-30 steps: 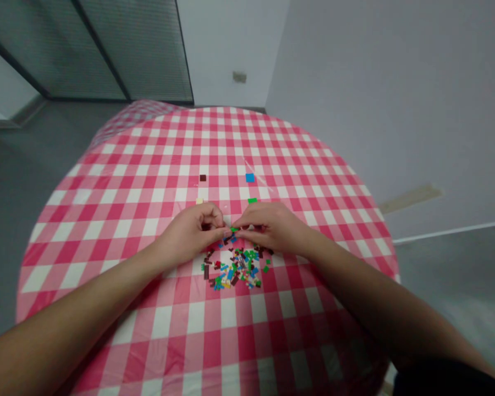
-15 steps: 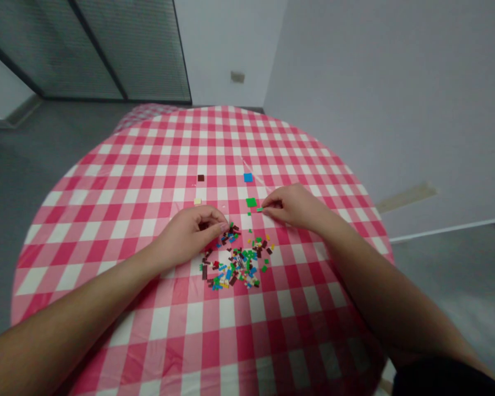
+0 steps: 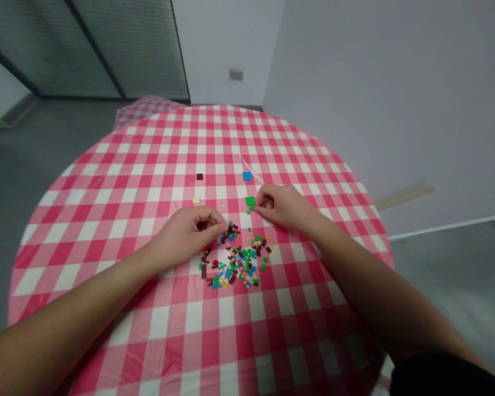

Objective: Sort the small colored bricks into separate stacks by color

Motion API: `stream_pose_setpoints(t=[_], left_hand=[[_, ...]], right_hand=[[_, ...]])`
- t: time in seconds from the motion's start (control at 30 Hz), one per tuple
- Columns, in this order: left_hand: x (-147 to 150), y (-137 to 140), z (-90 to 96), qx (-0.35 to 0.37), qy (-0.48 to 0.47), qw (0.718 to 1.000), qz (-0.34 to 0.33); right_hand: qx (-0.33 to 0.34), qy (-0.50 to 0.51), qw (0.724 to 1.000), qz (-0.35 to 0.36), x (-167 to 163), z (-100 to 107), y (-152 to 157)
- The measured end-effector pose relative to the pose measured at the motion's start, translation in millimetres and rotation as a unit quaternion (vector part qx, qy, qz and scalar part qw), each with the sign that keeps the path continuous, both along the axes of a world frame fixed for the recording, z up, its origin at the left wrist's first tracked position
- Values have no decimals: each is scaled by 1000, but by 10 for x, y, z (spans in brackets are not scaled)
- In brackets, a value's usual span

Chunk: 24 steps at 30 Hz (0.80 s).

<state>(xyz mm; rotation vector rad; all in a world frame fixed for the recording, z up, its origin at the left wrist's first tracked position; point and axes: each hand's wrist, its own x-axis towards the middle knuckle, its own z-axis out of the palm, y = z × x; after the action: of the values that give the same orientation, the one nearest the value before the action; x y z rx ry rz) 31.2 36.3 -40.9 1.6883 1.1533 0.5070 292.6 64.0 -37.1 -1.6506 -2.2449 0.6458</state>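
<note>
My right hand (image 3: 286,204) is closed in a pinch, its fingertips at a small green brick (image 3: 252,208) just below a square green plate (image 3: 250,201). A smaller green piece (image 3: 248,213) lies beside that brick. My left hand (image 3: 190,234) rests on the table with thumb and fingers curled together. Its fingertips touch the edge of a small cluster of brown, blue and green bricks (image 3: 230,235); what they pinch, if anything, is hidden. Nearer to me spreads a larger pile of mixed toy bricks (image 3: 235,267).
Beyond my hands lie a blue plate (image 3: 247,176), a dark brown plate (image 3: 199,176) and a cream plate (image 3: 196,200). A red-and-white checked cloth (image 3: 165,324) covers the round table. A wall (image 3: 375,110) stands close on the right.
My right hand has moved slightly left, bringing the green brick from the right of the green plate to just below it. My left hand has stayed almost still.
</note>
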Motion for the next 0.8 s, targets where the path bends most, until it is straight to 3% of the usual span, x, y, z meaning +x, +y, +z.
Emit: stream_pose_setpoints(t=[0.8], left_hand=[[-12, -2, 18, 2, 2, 1000, -6]], right_hand=[[21, -16, 1000, 12, -78, -41, -30]])
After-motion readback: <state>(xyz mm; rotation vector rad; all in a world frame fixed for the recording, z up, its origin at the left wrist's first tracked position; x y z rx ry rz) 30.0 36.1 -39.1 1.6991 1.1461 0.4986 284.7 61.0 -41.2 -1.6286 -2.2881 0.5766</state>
